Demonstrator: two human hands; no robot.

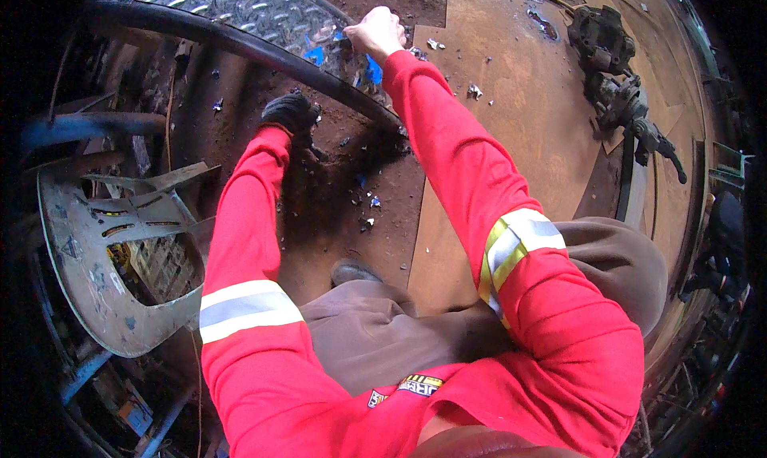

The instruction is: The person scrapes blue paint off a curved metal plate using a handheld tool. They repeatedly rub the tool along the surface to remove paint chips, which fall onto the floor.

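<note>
A diamond-patterned metal plate (264, 15) with a black edge bar (240, 47) lies at the upper left. My bare right hand (377, 33) is at its right end, fingers curled closed against the corner. Any thing within that grip is hidden. Blue tape pieces (314, 56) stick to the plate beside and below this hand. In a dark glove, my left hand (292, 113) is low by the near side of the black bar. Its fingers are in shadow, and their shape cannot be made out.
Crumpled scraps (374, 202) litter the brown floor. A brown board (511, 99) lies on the right, with a greasy metal mechanism (611, 83) beyond it. At left stands a worn grey seat-like shell (120, 242) beside blue bars (96, 128). My boot (355, 272) is below.
</note>
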